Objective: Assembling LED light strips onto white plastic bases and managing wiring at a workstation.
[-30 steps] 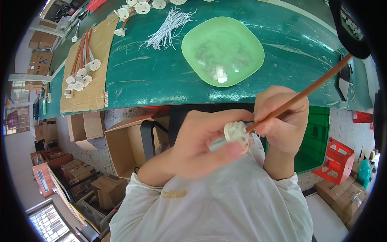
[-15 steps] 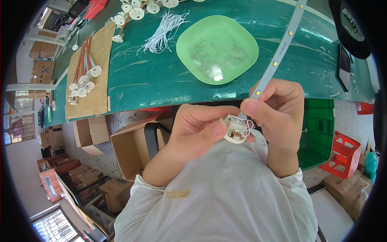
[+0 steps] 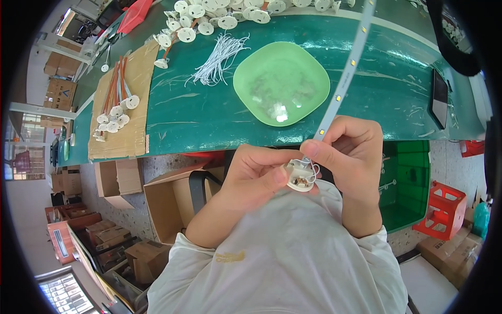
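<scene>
My left hand [image 3: 253,178] pinches a white round lamp end cap [image 3: 303,184] between thumb and fingers, its open side facing up. Small metal contacts show inside the cap. Thin white wires [image 3: 316,170] loop out of it toward my right fingers. In my right hand [image 3: 351,157], the lower end of a long narrow LED strip [image 3: 334,104] is held between thumb and forefinger. The strip, with yellow LEDs along it, rises away from me over the table, close to the right of a green plastic dish [image 3: 282,68]. Where wires and strip meet is partly hidden by my fingers.
A bundle of white wires [image 3: 219,60] lies left of the dish on the green table [image 3: 193,123]. Many white caps [image 3: 227,22] are heaped at the back. More strips with caps rest on cardboard [image 3: 137,118]. A phone [image 3: 439,99] lies right; a green bin [image 3: 402,193] stands below.
The view has tilted, so the table and dish sit lower in the picture. My right hand and the strip have shifted slightly left; both grips stay the same.
</scene>
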### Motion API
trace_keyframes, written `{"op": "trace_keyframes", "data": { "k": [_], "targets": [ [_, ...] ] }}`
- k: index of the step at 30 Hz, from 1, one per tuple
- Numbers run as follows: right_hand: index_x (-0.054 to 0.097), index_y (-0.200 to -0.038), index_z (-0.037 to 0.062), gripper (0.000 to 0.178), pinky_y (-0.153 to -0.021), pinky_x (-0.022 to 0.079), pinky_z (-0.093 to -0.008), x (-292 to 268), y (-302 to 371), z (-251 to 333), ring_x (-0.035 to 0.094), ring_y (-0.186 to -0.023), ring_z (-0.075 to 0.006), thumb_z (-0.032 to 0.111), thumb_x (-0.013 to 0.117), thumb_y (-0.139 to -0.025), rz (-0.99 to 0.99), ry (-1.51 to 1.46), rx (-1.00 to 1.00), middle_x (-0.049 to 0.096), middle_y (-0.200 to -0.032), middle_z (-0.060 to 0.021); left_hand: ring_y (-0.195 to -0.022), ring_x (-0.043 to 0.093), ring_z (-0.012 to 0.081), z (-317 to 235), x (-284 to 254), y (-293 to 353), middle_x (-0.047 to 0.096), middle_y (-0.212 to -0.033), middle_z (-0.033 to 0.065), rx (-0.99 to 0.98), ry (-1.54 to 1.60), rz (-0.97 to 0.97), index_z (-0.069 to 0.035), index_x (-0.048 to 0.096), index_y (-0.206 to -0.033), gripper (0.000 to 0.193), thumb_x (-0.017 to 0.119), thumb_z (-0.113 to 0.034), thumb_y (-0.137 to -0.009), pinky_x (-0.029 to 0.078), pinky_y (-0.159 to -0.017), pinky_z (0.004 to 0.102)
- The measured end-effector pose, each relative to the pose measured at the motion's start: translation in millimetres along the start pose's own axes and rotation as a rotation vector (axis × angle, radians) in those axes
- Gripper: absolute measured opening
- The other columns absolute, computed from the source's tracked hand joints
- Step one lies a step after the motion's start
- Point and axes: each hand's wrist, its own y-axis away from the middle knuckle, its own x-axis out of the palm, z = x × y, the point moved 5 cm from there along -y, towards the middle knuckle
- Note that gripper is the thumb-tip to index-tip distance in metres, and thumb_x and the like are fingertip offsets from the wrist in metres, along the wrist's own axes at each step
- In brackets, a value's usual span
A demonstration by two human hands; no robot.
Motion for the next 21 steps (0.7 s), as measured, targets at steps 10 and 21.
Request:
{"op": "trace_keyframes", "data": {
  "k": [10,21],
  "targets": [
    [0.062,-0.074,-0.0067,0.010,-0.049,0.050,-0.0223,14,-5,10,0.062,-0.060,-0.0108,-0.007,0.071,-0.078,0.035,-0.003,0.090,0.065,-0.067,-0.0089,-0.101,0.063,0.0373,-8,7,-3,0.060,-0.112,0.0293,-0.002,-0.136,-0.016,0.013,0.050,-0.123,0.052,0.059,-0.028,-0.094,0.057,-0.082,0.0467],
    [0.072,-0.084,0.0071,0.030,-0.054,0.046,-0.0266,26,37,32,0.056,-0.063,-0.0192,0.001,0.077,-0.055,0.044,0.955,-1.164,0.066,-0.083,-0.0038,-0.111,0.058,0.0218,5,7,4,0.058,-0.121,0.0138,0.113,0.147,-0.034,0.003,0.044,-0.133,0.050,0.063,-0.016,-0.091,0.049,-0.095,0.0391]
  ]
}}
